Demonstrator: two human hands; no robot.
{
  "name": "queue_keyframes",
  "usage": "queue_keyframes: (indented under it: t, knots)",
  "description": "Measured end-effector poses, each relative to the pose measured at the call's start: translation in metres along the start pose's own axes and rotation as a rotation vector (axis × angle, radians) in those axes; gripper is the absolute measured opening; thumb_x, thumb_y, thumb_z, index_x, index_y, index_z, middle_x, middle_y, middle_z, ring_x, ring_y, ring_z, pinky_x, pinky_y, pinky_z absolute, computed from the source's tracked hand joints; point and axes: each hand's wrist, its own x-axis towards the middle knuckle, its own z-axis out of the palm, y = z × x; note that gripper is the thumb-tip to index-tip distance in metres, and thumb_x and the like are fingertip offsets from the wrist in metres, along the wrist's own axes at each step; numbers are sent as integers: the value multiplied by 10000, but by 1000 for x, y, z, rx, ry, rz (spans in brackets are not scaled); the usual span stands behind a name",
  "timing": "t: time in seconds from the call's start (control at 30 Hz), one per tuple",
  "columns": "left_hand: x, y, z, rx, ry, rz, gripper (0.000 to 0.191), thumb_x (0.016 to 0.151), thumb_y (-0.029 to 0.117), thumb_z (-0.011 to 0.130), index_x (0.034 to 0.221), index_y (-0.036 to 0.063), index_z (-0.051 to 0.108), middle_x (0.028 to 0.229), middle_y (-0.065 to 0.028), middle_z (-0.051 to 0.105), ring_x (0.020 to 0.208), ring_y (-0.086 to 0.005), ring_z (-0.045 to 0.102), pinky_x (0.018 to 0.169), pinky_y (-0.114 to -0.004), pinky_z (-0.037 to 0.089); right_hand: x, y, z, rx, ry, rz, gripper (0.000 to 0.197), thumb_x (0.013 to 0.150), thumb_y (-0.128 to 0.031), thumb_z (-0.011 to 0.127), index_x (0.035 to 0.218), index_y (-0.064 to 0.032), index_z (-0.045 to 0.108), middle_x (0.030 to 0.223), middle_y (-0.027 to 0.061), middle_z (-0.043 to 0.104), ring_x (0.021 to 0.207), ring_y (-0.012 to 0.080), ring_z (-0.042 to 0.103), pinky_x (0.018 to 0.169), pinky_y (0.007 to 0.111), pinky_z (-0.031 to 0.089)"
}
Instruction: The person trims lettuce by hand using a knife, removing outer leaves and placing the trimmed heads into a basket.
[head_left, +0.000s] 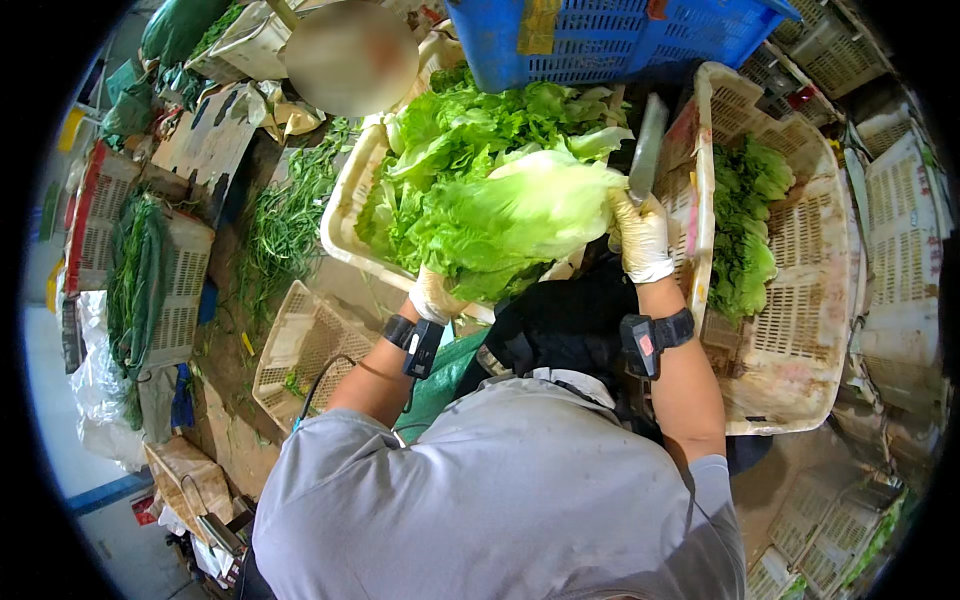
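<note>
A large head of green leaf lettuce (517, 214) lies between my hands, its pale stem end towards the right. My left hand (435, 294), in a whitish glove, supports the leafy end from below; its fingers are mostly hidden by leaves. At the stem end is my gloved right hand (643, 232), closed around a knife whose broad metal blade (649, 146) points up and away from me. The knife's handle is hidden in that hand. Beneath and beyond the head, loose lettuce leaves (480, 124) fill a white plastic crate (339, 199).
To my right a stained white crate (799, 300) holds several lettuces (742, 232) along its left side. A blue crate (600, 45) stands at the far side. On the left are a small basket (281, 349), scattered greens (285, 210) and stacked crates (184, 277).
</note>
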Motion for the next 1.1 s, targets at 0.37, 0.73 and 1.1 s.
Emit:
queue_keyframes:
  t: [0.37, 0.73, 1.1]
  knots:
    - [-16, -2, -6, 445, 247, 101, 502, 897, 418, 488, 1271, 83, 469, 1309, -130, 487, 1163, -289, 496, 967, -480, 427, 24, 20, -26, -300, 302, 20, 344, 809, -286, 709, 1070, -78, 621, 859, -22, 640, 596, 36, 549, 425, 164, 376]
    - [-7, 45, 21, 371, -316, -222, 809, 830, 715, 351, 1357, 102, 384, 1337, -178, 440, 1164, -323, 487, 870, -484, 450, 2, -19, 4, -116, -171, 335, 532, 789, -331, 723, 1209, -58, 545, 851, -5, 633, 639, 50, 568, 528, 189, 464]
    - [12, 42, -61, 290, -149, -8, 609, 869, 541, 487, 1301, 113, 464, 1302, -76, 500, 1202, -234, 439, 1031, -369, 322, -5, -14, 10, -25, -104, 535, 544, 827, -475, 629, 1118, -20, 563, 901, 75, 647, 662, 153, 631, 559, 265, 517]
